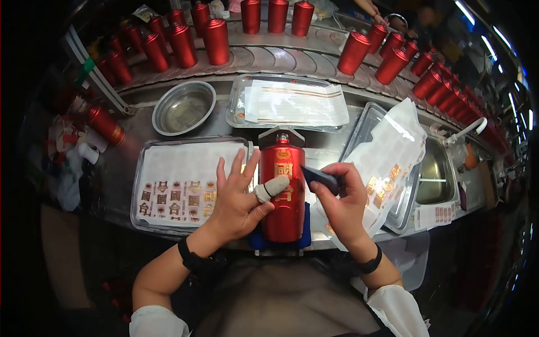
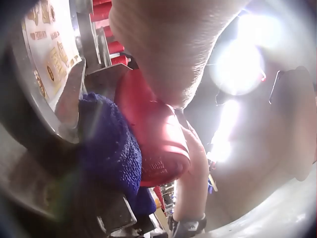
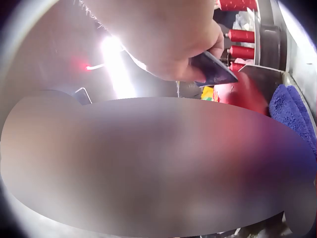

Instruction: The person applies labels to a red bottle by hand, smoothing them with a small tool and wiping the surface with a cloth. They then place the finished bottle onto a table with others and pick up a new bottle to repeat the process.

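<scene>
A red bottle [image 1: 283,219] with gold characters lies on its back in front of the person, neck pointing away. Blue cloth [image 1: 255,240] pads its base, and the same cloth [image 2: 111,144] shows in the left wrist view. The left hand [image 1: 233,205] has its fingers spread; its index finger, wrapped in a pale finger cover [image 1: 272,189], rests on the bottle's face by the characters. Between thumb and fingers, the right hand [image 1: 345,205] pinches a dark flat scraper [image 1: 323,181], whose tip is right at the bottle's right side. In the right wrist view the scraper [image 3: 215,68] overlaps the bottle.
On the left, a tray [image 1: 135,194] holds a sheet of gold characters; behind it stands a metal bowl [image 1: 185,106]. Another tray [image 1: 238,101] with paper lies at the back. A sticker sheet [image 1: 387,151] covers a tray at right, beside a sink [image 1: 435,174]. Red bottles [image 1: 216,42] line a conveyor [image 1: 269,59].
</scene>
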The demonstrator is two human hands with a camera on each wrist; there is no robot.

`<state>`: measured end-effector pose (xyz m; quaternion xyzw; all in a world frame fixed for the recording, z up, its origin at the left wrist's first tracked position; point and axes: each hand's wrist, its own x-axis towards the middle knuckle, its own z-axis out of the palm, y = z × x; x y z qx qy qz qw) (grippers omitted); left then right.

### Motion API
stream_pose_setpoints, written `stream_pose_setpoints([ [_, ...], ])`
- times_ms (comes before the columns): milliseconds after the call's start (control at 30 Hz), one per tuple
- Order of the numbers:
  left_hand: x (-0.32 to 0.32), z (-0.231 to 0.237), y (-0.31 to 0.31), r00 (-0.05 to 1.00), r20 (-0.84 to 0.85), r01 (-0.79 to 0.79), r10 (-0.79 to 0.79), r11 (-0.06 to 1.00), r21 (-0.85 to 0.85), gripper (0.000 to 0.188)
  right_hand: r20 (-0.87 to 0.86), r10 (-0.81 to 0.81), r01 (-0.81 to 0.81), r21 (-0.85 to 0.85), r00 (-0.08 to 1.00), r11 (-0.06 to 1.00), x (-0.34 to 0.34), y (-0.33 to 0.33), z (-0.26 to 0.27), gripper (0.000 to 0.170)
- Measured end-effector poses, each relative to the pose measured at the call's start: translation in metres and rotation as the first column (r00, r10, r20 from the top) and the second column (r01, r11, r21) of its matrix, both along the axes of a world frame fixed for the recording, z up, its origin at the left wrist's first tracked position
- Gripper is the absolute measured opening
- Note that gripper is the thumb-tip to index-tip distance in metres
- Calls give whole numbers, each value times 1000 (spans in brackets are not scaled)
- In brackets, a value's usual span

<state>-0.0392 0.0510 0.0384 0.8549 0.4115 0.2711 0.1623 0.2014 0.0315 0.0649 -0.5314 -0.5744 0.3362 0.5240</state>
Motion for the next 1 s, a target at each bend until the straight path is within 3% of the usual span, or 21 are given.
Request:
stream_pose_setpoints([
  [33,-1,-3,-4,1000,11,3,-2,1000,-17,44,135,0,-17,127,991,992,-4,1,5,18],
  [67,-1,-5,-9,1000,21,5,-4,999,-34,45,266,44,-100,201,963,975,-4,-1,10,25],
  [167,-13,-8,-18,1000,28,16,-14,997,-70,46,430,128,-243,225,894,943,-1,-16,6,34],
  [267,-12,-3,-14,999,33,40,-39,998,-43,43,372,171,-266,222,912,938,8,-30,2,32],
  [300,-10,2,-10,998,20,55,-54,998,-20,42,390,166,-229,120,906,966,11,-34,5,27],
  [400,-2,13,6,996,-9,89,-89,996,29,38,140,101,-91,-76,985,993,5,-27,6,22],
  [567,5,16,45,997,10,80,-81,993,87,35,89,129,-125,-54,988,991,-9,-24,12,25],
  [700,10,6,64,998,37,51,-57,989,137,33,231,187,-190,-12,955,982,-26,-5,23,25],
  [800,9,-1,62,980,199,-19,17,1000,9,33,290,191,-196,-11,938,980,-32,16,27,26],
  [933,-7,-9,33,949,270,-123,166,978,-169,37,413,-112,12,236,904,972,-18,58,23,23],
  [1000,-12,-4,8,924,330,-95,192,952,-290,40,505,-93,-105,350,858,931,-16,60,28,21],
])
